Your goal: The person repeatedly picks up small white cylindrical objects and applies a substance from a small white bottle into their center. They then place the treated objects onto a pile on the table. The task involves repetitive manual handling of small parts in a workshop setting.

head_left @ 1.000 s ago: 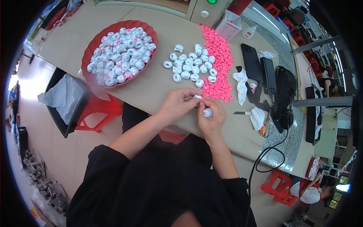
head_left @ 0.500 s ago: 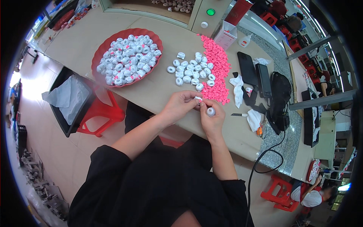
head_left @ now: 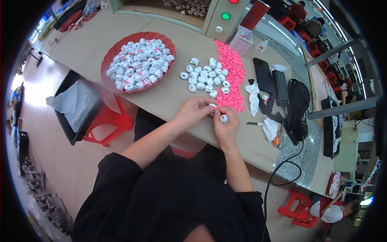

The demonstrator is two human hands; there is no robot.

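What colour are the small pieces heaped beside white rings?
Small heaped pieces: bright pink, best in the head view.

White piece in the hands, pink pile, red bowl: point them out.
White piece (head_left: 212,105): head view, its visible white top.
Pink pile (head_left: 235,72): head view, middle of the heap.
Red bowl (head_left: 110,53): head view, bare left inner wall.

Over the counter, my left hand pinches a small white piece; my right hand grips a white round-ended object, near the pink pieces.
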